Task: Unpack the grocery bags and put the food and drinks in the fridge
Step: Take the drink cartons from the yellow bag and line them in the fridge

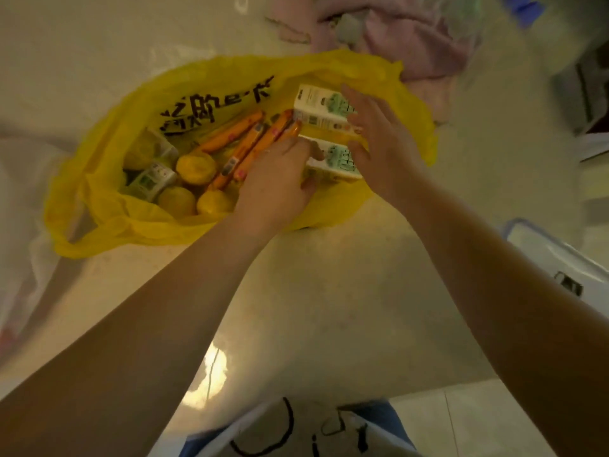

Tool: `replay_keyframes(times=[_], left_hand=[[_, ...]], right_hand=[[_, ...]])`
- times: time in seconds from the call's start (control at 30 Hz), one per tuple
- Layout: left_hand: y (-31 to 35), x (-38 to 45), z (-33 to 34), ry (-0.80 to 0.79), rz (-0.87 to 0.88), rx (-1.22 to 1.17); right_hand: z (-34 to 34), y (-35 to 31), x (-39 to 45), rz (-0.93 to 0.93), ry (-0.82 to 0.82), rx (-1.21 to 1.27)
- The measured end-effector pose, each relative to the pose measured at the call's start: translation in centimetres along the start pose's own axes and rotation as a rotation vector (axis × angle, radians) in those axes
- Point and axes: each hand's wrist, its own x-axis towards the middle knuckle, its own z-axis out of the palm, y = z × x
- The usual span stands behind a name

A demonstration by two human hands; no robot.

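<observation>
A yellow plastic grocery bag (pixel 138 103) with black print lies open on the pale counter (pixel 329 291). Inside are several yellow round fruits (pixel 194 166), several orange sausage sticks (pixel 244 143), small clear jars (pixel 151 181) and two white cartons with green print. My left hand (pixel 276 186) is in the bag, fingers curled around the nearer carton (pixel 333 159). My right hand (pixel 379 140) lies with spread fingers across the far carton (pixel 316 107) and the nearer one, touching both.
A pink cloth (pixel 412 41) lies behind the bag. A clear plastic bag (pixel 19 225) sits at the left edge. A clear box with a blue rim (pixel 540 245) is at the right. The counter's front edge runs along the bottom.
</observation>
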Motion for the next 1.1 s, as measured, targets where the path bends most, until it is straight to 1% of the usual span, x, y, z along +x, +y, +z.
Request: replay_keyframes(times=[0.13, 0.27, 0.37, 0.53, 0.63, 0.73, 0.8, 0.9, 1.0, 1.1], left_hand=[[1.7, 4.0, 1.5, -0.039, -0.043, 0.049], [2.2, 6.0, 3.2, -0.168, -0.016, 0.132], [1.7, 6.9, 4.1, -0.227, 0.015, 0.196], [1.3, 7.7, 4.5, -0.288, 0.054, 0.159], [1.1, 7.6, 4.4, -0.341, 0.117, 0.241], [1.3, 7.3, 4.5, -0.326, 0.122, 0.287], [1.5, 7.2, 4.3, -0.302, 0.102, 0.268], [1.6, 6.9, 3.4, -0.232, 0.048, 0.172], [1.2, 6.0, 2.3, -0.143, -0.036, 0.051], [1.0, 4.7, 1.1, -0.032, -0.116, -0.017]], right_hand=[[-0.3, 4.2, 4.0, 0.032, -0.123, 0.035], [-0.6, 6.8, 5.8, 0.020, -0.214, -0.097], [-0.6, 7.9, 6.6, 0.017, -0.217, -0.195], [0.2, 9.0, 7.6, 0.034, -0.211, -0.180], [1.1, 9.2, 7.9, 0.060, -0.206, -0.228], [1.6, 9.3, 8.2, 0.086, -0.203, -0.254], [1.4, 9.0, 8.3, 0.088, -0.203, -0.224], [0.2, 8.2, 8.3, 0.064, -0.155, -0.143], [-1.3, 6.9, 8.3, -0.006, -0.113, -0.115], [-3.0, 5.1, 8.3, -0.058, -0.138, -0.151]])
